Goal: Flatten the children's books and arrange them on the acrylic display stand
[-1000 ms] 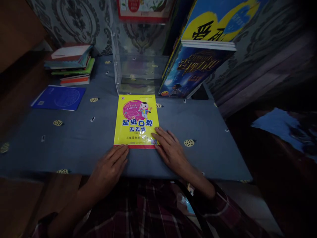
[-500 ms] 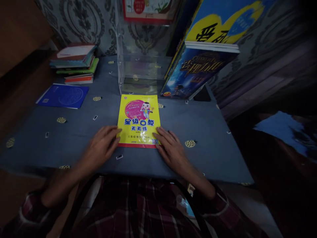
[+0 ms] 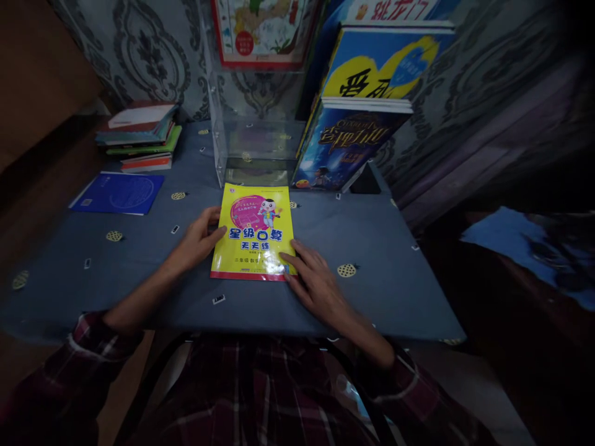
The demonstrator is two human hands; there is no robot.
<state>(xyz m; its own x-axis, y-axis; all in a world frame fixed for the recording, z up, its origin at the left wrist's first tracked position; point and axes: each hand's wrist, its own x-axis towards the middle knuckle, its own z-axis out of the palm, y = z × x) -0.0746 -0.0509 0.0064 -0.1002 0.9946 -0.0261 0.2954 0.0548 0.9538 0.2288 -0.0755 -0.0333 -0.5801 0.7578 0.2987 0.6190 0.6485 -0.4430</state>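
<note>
A yellow workbook [image 3: 253, 254] with a red bottom strip and a cartoon child on its cover lies closed on the table. Its left edge is held by my left hand [image 3: 199, 234], the thumb over the cover and the fingers around the edge, partly hidden. My right hand [image 3: 318, 282] rests over the lower right corner with its fingers apart, their tips touching the glossy cover.
Behind the workbook stands a clear acrylic rack [image 3: 216, 148]. Upright books [image 3: 348, 145] fill its right side. A blue booklet [image 3: 121, 193] and a book stack [image 3: 139, 133] lie at the left on the patterned tablecloth [image 3: 385, 272].
My left hand has slid up along the workbook's left edge, and its thumb now lies on the cover. The workbook is turned slightly. The camera view has shifted, showing more of the rack.
</note>
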